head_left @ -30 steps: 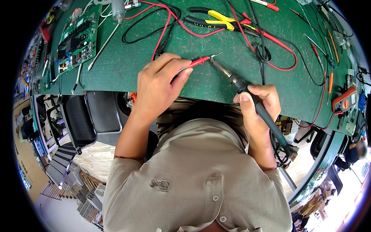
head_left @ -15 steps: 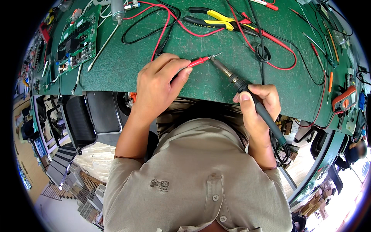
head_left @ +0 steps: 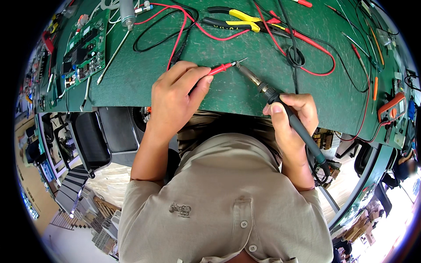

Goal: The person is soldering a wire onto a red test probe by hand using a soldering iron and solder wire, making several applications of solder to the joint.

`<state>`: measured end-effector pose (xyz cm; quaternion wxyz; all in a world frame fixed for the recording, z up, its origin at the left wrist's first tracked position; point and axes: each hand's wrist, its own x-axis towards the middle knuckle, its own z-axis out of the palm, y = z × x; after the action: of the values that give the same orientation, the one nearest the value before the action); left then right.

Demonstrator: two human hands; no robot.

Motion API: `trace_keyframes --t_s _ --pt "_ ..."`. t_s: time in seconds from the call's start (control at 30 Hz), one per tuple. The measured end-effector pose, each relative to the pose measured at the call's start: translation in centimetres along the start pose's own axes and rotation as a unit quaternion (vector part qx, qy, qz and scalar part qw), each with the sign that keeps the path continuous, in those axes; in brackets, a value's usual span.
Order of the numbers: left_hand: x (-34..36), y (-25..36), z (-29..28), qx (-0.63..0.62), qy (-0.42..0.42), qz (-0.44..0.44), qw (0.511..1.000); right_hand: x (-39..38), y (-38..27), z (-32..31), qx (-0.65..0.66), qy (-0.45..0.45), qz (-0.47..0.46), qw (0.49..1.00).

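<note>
The right hand point(head_left: 286, 130) closes thumb and fingers round a soldering iron's point(head_left: 302, 131) handle, slanting it forward-left. The left hand point(head_left: 175, 93), knuckles up, pinches a red test probe point(head_left: 220, 69) above the green bench point(head_left: 263, 52), its metal end against or just beside the iron's tip.

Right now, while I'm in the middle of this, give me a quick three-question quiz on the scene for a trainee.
1. True or false: the left hand is holding the pliers.
2. Where in the view does the green circuit board lie? A) upper left B) upper right C) lower middle
3. Fill in: the right hand grips the ____.

Key: 1. False; it holds the red probe. 2. A. 3. Soldering iron.
</note>
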<state>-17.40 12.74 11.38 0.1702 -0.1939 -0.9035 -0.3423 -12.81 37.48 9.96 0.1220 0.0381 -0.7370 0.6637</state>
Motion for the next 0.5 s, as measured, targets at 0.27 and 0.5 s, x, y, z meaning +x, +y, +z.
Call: trace_keyframes --t_s 0.27,0.5 --pt "0.18 0.12 -0.06 0.014 -0.001 0.01 1.0 0.06 0.03 0.17 0.025 0.018 -0.015 0.999" --pt "0.15 0.22 -0.39 0.048 -0.017 0.014 0.999 -0.05 0.31 -0.5 0.021 -0.004 -0.023 1.0"
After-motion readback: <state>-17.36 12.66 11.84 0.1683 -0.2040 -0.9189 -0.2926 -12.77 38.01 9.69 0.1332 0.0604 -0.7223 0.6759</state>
